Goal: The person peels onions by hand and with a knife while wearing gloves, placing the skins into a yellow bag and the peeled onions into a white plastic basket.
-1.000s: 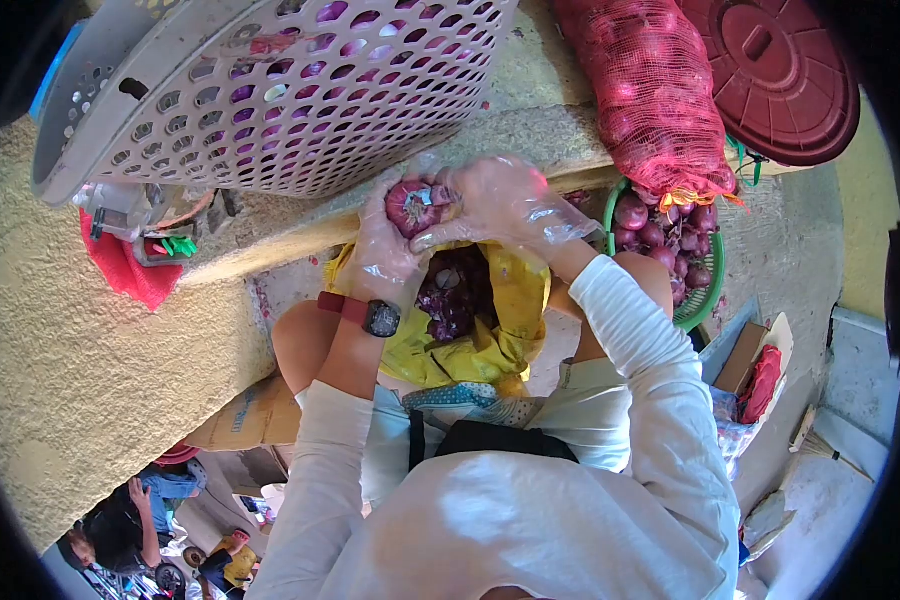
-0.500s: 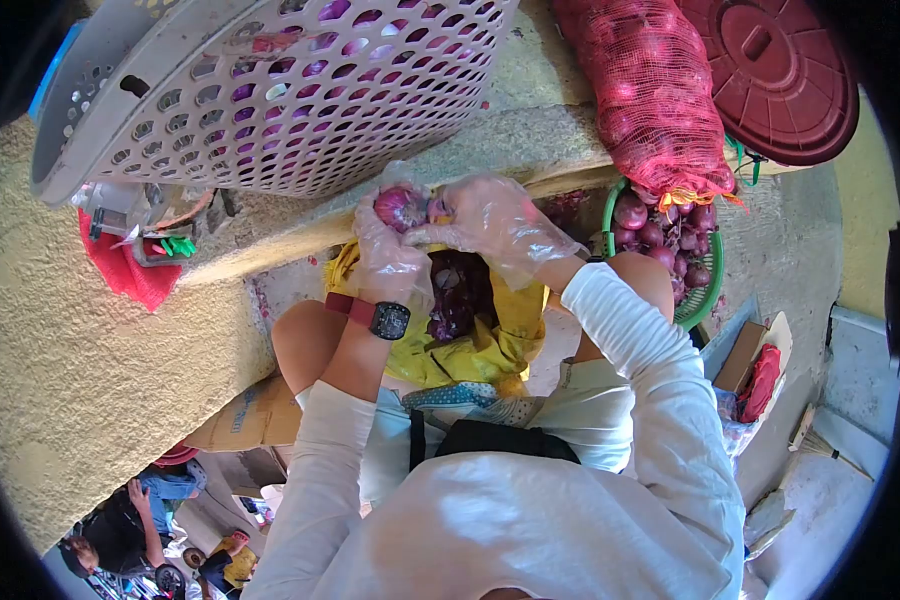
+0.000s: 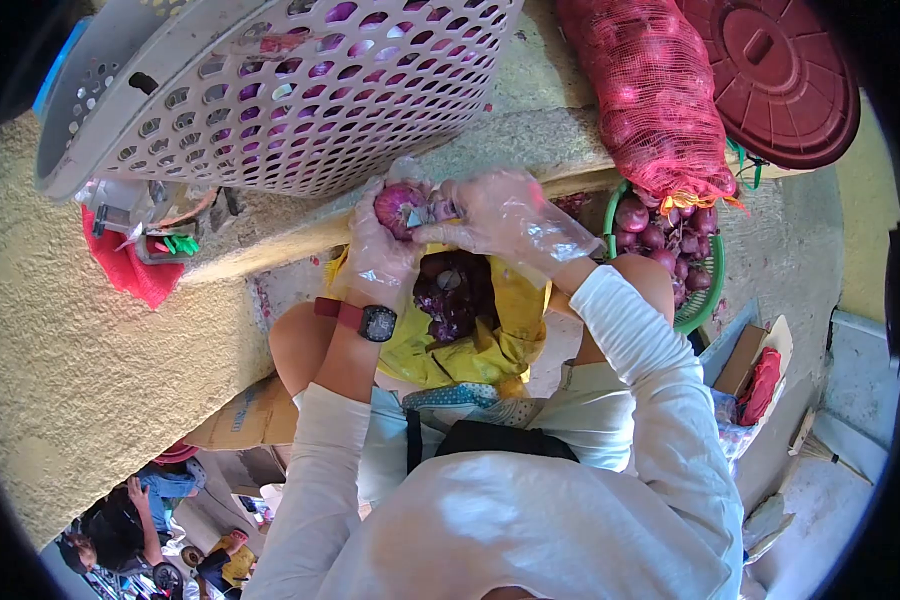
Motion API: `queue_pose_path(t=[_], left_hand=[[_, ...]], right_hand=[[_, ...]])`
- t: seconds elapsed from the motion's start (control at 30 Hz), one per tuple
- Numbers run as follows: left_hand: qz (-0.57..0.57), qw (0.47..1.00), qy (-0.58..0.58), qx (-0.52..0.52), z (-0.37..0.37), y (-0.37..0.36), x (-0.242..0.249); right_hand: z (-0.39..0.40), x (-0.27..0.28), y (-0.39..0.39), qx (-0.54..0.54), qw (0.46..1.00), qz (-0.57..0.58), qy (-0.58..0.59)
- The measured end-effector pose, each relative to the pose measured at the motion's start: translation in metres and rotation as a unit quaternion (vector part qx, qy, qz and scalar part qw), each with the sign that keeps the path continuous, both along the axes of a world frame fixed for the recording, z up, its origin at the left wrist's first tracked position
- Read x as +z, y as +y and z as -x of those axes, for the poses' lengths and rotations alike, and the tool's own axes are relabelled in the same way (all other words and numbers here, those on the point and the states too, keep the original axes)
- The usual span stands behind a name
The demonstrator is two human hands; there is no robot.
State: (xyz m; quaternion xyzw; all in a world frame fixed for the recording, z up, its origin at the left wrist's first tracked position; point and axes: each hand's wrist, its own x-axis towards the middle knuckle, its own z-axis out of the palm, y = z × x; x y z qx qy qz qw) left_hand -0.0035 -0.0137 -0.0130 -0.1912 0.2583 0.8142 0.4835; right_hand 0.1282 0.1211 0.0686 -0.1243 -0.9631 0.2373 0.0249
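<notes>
My left hand [image 3: 382,245], in a clear plastic glove and with a watch on the wrist, is wrapped round a red onion [image 3: 400,209]. Close beside it on the right is my right hand [image 3: 495,220], also gloved, its fingers closed on a small blade [image 3: 416,216] that touches the onion's side. Most of the blade's handle is hidden by the fingers. Below both hands, between my knees, a yellow sack [image 3: 420,362] lies open with dark purple onion skins [image 3: 452,300] inside.
A grey perforated basket [image 3: 370,100] of onions stands on the ledge [image 3: 530,135]. Right of it lie a red mesh bag of onions [image 3: 650,100] and a dark red lid [image 3: 770,75]. A green basket [image 3: 705,305] holds onions. Two people [image 3: 120,525] are at lower left.
My right hand has shifted slightly right, and the blade now shows against the onion. The onion sits turned a little in my left hand.
</notes>
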Motion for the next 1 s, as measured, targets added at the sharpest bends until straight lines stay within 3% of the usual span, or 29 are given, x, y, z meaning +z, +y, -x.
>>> queue_pose_path(t=[0.07, 0.1, 0.2, 0.37, 0.43, 0.57, 0.63, 0.87, 1.0], left_hand=[[0.087, 0.996, 0.015, 0.0, -0.002, 0.0, 0.015], [0.086, 0.996, 0.016, 0.001, 0.0, -0.002, 0.015], [0.04, 0.999, 0.023, -0.019, 0.007, -0.009, 0.017], [0.039, 0.998, 0.032, -0.049, 0.011, -0.018, 0.015], [0.028, 0.999, -0.001, -0.031, 0.012, -0.015, 0.011], [-0.017, 0.996, -0.091, 0.008, 0.007, -0.007, 0.017], [-0.006, 0.997, -0.076, 0.021, 0.002, -0.002, 0.016], [0.093, 0.995, -0.046, 0.0, -0.008, -0.012, 0.006], [0.105, 0.994, -0.004, 0.02, -0.019, -0.015, 0.016]], right_hand=[[-0.009, 0.017, 0.0, 0.038, 0.999, 0.006, -0.007], [-0.013, 0.024, -0.002, 0.076, 0.997, 0.012, -0.013], [-0.031, 0.014, -0.021, 0.056, 0.995, 0.026, -0.081], [-0.055, -0.018, -0.048, 0.067, 0.989, -0.114, -0.066], [-0.051, -0.014, -0.051, 0.092, 0.976, -0.068, -0.185], [-0.057, -0.007, -0.052, 0.068, 0.988, -0.011, -0.141], [-0.058, 0.011, -0.049, 0.063, 0.98, 0.004, -0.187], [-0.071, 0.003, -0.05, 0.104, 0.98, -0.014, -0.171], [-0.076, 0.008, -0.052, 0.013, 0.991, 0.023, -0.131]])
